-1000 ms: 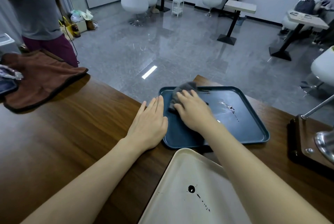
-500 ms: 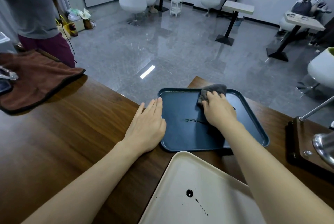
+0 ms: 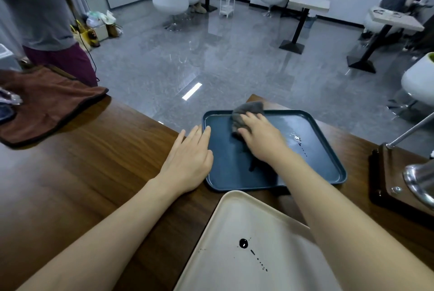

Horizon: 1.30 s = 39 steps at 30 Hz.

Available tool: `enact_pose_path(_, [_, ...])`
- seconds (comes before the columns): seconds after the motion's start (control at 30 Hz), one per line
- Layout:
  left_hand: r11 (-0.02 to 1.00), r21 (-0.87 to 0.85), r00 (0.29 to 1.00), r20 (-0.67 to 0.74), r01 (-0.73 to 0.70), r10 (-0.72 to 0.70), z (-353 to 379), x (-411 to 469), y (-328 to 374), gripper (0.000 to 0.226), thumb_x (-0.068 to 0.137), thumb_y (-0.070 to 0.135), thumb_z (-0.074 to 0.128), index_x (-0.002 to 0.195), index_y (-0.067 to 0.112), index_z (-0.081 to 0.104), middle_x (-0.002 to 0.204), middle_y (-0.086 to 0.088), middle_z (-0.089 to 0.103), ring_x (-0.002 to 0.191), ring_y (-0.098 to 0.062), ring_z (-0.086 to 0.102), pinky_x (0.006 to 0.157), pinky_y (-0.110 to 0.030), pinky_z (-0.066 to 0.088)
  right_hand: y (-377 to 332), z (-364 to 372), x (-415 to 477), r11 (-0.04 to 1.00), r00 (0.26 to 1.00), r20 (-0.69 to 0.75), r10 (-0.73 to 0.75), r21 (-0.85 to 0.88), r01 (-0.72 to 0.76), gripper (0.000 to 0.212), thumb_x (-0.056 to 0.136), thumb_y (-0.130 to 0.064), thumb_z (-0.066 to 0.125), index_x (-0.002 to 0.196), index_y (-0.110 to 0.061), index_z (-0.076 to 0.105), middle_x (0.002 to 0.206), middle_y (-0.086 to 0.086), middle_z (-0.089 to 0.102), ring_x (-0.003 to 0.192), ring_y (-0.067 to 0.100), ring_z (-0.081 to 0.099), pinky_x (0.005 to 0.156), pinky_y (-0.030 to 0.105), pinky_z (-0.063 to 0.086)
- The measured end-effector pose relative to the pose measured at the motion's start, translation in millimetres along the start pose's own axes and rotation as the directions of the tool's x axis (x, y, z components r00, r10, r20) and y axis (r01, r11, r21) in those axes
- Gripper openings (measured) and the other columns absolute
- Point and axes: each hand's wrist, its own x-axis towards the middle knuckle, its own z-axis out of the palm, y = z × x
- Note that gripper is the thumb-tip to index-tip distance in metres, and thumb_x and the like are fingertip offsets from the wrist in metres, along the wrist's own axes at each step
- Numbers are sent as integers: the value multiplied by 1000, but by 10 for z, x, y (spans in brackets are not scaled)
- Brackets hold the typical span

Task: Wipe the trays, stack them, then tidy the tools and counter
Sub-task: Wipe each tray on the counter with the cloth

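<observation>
A dark blue tray (image 3: 317, 168) lies on the wooden counter (image 3: 82, 161) near its far edge. My right hand (image 3: 260, 136) presses a grey cloth (image 3: 246, 109) onto the tray's far left part, fingers spread over it. A dark spill mark (image 3: 297, 138) shows on the tray's right half. My left hand (image 3: 187, 161) lies flat on the counter, fingertips against the tray's left rim. A cream tray (image 3: 234, 232) with dark drops (image 3: 243, 243) sits nearest me.
A brown towel (image 3: 47, 105) lies at the counter's far left. A wooden base with a metal funnel and rod (image 3: 404, 178) stands at the right. A person (image 3: 42, 13) stands beyond the counter on the left. Café chairs and tables fill the floor behind.
My right hand has swept the grey cloth from the tray's far middle back toward its far left corner. My left hand has stayed at the tray's left rim.
</observation>
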Motion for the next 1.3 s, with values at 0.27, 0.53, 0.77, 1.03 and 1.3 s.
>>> enact_pose_path(0.27, [1000, -1, 1000, -10, -15, 15, -21, -13, 39, 56, 106, 22, 29, 159, 6, 23, 163, -12, 30, 156, -22, 11, 126, -45, 6, 138, -60, -28, 978, 990, -63, 122, -159, -131, 37, 103, -33, 40, 134, -15, 51, 138, 7, 50, 129, 33, 41, 99, 46, 41])
enact_pose_path(0.53, [994, -111, 1000, -27, -2, -1, -36, -1, 23, 46, 104, 25, 33, 148, 13, 40, 157, -6, 40, 155, -19, 14, 127, -42, 7, -560, 119, 195, 976, 982, 78, -173, -123, 182, 40, 106, -26, 39, 146, -21, 44, 150, 1, 41, 138, 29, 33, 103, 41, 41])
enact_pose_path(0.77, [988, -157, 999, -40, -3, -3, -50, -24, 29, 39, 102, 19, 36, 139, 15, 46, 137, 0, 49, 144, -18, 32, 124, -46, 16, 71, -22, -25, 996, 997, 55, -54, -63, 57, 35, 106, -29, 40, 137, -17, 50, 142, 2, 48, 130, 26, 40, 100, 47, 45])
enact_pose_path(1.03, [990, -143, 999, -44, 11, -17, -11, 10, 51, 38, 101, 18, 35, 137, 17, 46, 134, 1, 51, 141, -18, 36, 124, -49, 17, 587, -224, -276, 965, 982, 44, 185, -199, -172, 46, 105, -28, 36, 150, -17, 39, 153, 8, 40, 137, 35, 35, 112, 45, 34])
enact_pose_path(1.3, [993, -118, 999, -37, 15, -20, -22, 8, 42, 41, 100, 21, 33, 139, 17, 47, 140, 1, 51, 145, -15, 32, 125, -48, 15, -306, -24, -637, 988, 967, 215, -133, -50, 147, 52, 106, -32, 41, 157, -25, 30, 164, 2, 28, 149, 30, 23, 120, 44, 25])
